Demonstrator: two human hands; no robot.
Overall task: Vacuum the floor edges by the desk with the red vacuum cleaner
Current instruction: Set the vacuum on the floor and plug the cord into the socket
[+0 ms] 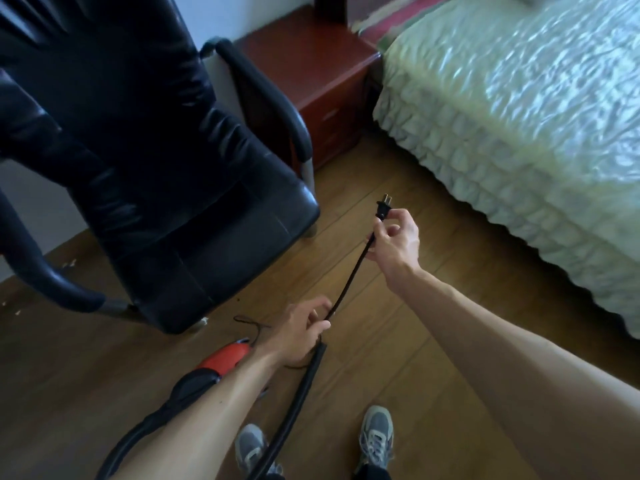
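A red vacuum cleaner (224,358) with a black rear section lies on the wooden floor (415,375) at lower left, just in front of a black leather chair (156,168) and partly hidden by the person's left forearm. A thick black hose (302,393) runs from near it toward the bottom edge, between two grey shoes (377,434).

Both bare arms reach forward. The left hand (303,329) is low, above the vacuum, its fingers (322,325) curled around the black power cord (349,278). The cord rises diagonally in a taut line to the right hand (394,237), held higher and farther out. There the thumb and forefinger pinch the base of the two-pronged plug (383,207), prongs pointing up; the other fingers are loosely curled.

Beyond stand a reddish wooden nightstand (311,81) and a bed (519,116) with a pale green ruffled cover.
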